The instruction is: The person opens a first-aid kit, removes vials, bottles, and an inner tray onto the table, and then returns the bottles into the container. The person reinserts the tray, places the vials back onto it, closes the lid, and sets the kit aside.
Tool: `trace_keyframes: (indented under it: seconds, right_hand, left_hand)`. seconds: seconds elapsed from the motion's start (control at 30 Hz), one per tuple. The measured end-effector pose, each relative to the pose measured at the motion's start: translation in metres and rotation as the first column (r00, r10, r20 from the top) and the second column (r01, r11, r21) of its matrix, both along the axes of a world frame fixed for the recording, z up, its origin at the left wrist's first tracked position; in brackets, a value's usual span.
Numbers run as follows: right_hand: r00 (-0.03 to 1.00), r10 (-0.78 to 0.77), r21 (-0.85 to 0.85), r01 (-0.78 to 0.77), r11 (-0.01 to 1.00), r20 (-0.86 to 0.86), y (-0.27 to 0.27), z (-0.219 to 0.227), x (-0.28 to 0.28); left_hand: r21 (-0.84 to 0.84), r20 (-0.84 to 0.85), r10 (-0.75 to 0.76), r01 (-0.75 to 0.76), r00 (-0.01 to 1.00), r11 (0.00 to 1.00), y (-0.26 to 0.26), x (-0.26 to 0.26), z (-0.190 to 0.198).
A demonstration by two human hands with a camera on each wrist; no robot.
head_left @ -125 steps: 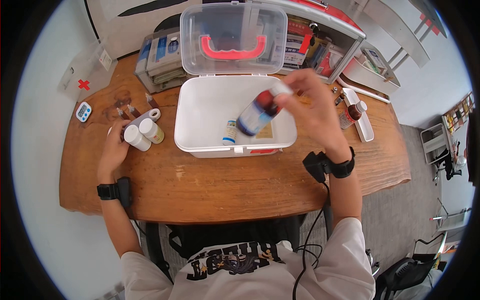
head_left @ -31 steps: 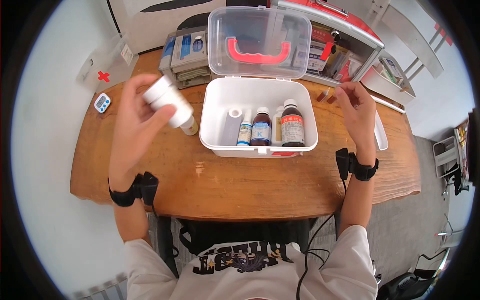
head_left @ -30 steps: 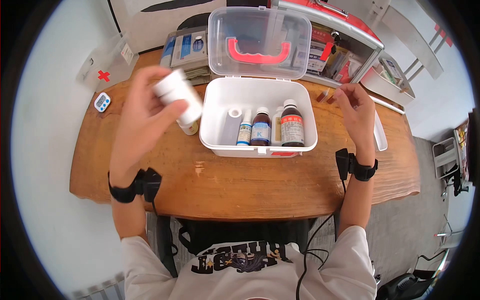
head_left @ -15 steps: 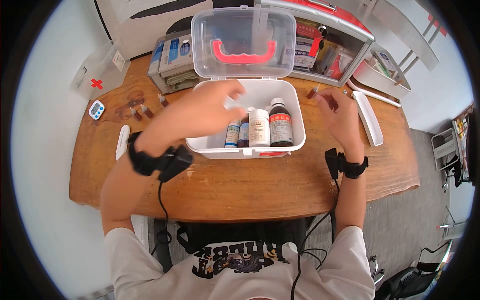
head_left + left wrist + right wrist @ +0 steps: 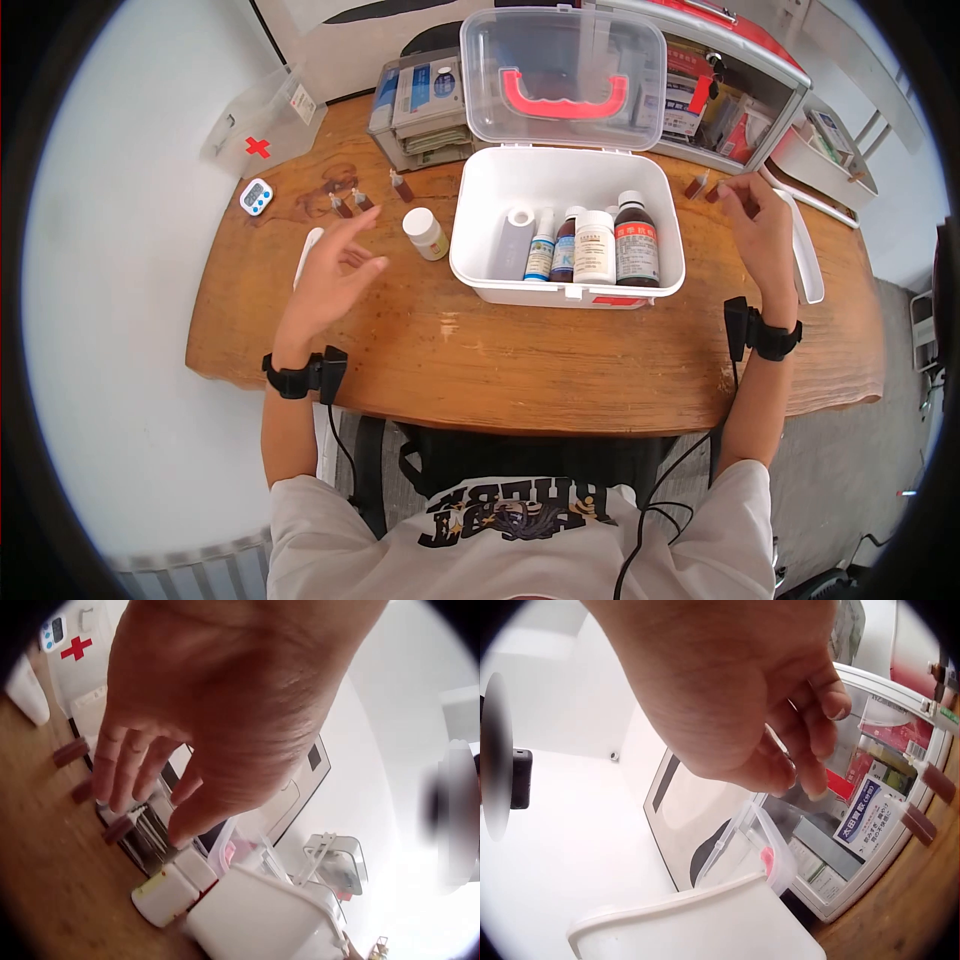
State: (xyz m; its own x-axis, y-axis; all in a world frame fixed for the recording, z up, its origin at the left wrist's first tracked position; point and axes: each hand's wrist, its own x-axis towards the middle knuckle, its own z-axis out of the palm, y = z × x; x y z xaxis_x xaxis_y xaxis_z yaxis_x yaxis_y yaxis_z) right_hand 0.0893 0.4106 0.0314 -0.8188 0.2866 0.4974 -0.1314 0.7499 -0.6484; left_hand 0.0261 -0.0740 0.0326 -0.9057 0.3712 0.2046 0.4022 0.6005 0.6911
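Box (image 5: 520,293) is open on table (image 5: 450,380), clear lid (image 5: 563,75) up at its back. White btl (image 5: 426,234) stands just L of box. L hand (image 5: 333,280) is farther L of box, fingers spread, thumb apart, holding nothing; head view shows a gap btwn it & the btl, L wrist view adds the bare palm.

In box, L to R: grey case (image 5: 514,250) w/ roll (image 5: 520,216), spray (image 5: 540,255), K btl (image 5: 564,255), pill btl (image 5: 595,255), red-label btl (image 5: 637,252). Wrist views show only outer walls, contents hid.

R hand (image 5: 765,235) is R of box, fingers loosely bent, tips near 2 R vials (image 5: 697,186). Head view alone can't settle if it holds one; R wrist view shows both vials apart from the fingers, hand w/ nothing in it. Same view gives the blue-white carton (image 5: 866,817) up close, in cabinet (image 5: 790,100) behind box.

White tray (image 5: 805,255), R of box past R hand: head view only. White stick (image 5: 308,258), far L of box, is part-hid by L hand there; L wrist view shows its rounded end. 3 L vials (image 5: 362,200) & timer (image 5: 257,197), L of box, show in both.
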Motion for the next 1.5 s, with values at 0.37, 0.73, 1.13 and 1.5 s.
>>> trace_keyframes:
  seconds: [0.37,0.73,1.13,1.5]
  right_hand:
    - [0.999,-0.024,0.015,0.023,1.0,0.036,-0.008,-0.002,0.0]
    - [0.997,0.006,0.066,-0.011,0.998,0.075,-0.013,-0.003,0.001]
    - [1.0,-0.017,0.035,0.016,0.999,0.023,-0.013,0.009,0.01]
    - [0.751,0.632,0.432,-0.642,0.633,0.19,-0.102,0.067,0.003]
  left_hand:
    - [0.333,-0.049,-0.004,0.02,0.999,0.943,0.049,-0.038,0.003]
    - [-0.301,-0.237,-0.468,0.393,0.852,0.869,0.126,-0.012,0.049]
    - [-0.338,-0.42,0.197,-0.354,0.886,0.872,-0.061,-0.015,-0.004]
    - [-0.533,-0.104,0.408,-0.398,0.907,0.747,-0.069,0.002,-0.017]
